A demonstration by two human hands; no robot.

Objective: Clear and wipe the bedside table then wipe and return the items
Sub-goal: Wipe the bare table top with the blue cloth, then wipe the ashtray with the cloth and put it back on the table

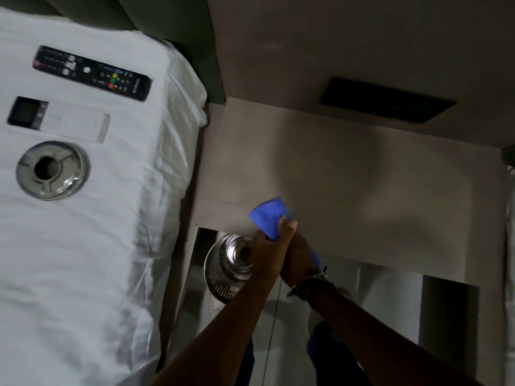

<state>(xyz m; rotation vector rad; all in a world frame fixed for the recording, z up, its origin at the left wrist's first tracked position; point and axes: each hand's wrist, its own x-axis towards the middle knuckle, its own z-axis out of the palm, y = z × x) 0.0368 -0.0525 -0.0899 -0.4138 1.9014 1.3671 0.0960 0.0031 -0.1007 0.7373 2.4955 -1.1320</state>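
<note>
The light wood bedside table [348,176] has nothing on its top except a blue cloth [269,215] at its front edge. My left hand [269,242] and my right hand [299,256] are pressed together there, both gripping the cloth; a strip of it sticks out past my right wrist. On the white bed [83,260] to the left lie a black TV remote [92,72], a white remote with a dark screen [58,121] and a round metal ashtray [53,169].
A shiny metal bin [225,267] with a perforated rim stands on the floor under the table's front left, partly hidden by my left arm. A black switch panel [387,100] is set in the wall behind the table. The green headboard [195,37] rises at the back.
</note>
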